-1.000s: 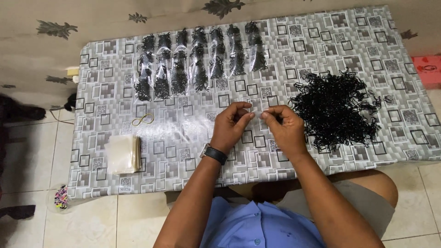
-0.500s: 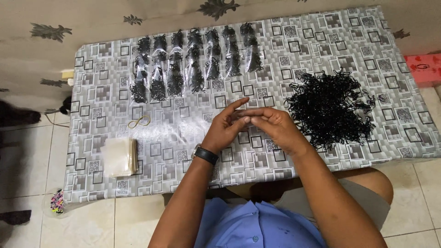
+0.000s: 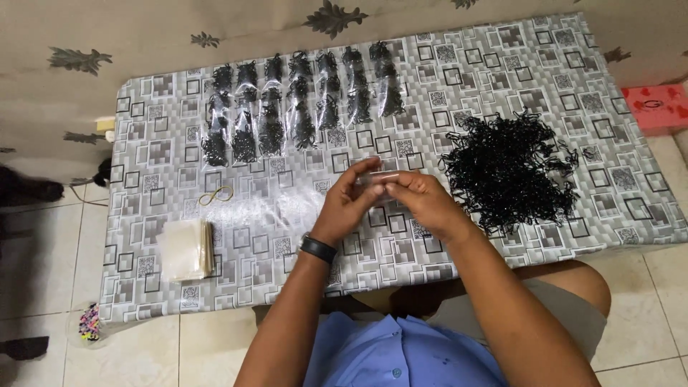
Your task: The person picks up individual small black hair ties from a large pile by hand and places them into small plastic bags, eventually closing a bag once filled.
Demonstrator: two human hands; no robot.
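My left hand and my right hand meet above the middle of the table, fingertips together around a small clear plastic bag. A black watch sits on my left wrist. To the right of my hands lies a big loose pile of black hair ties. At the far side, several clear packets filled with black ties lie in rows.
The table wears a grey cloth with square patterns. A stack of clear empty bags lies at the near left, a yellow rubber band behind it. A red box sits off the right edge.
Both hands have drawn closer together and lifted slightly, fingers now closing around the clear bag. The camera view has shifted a little.
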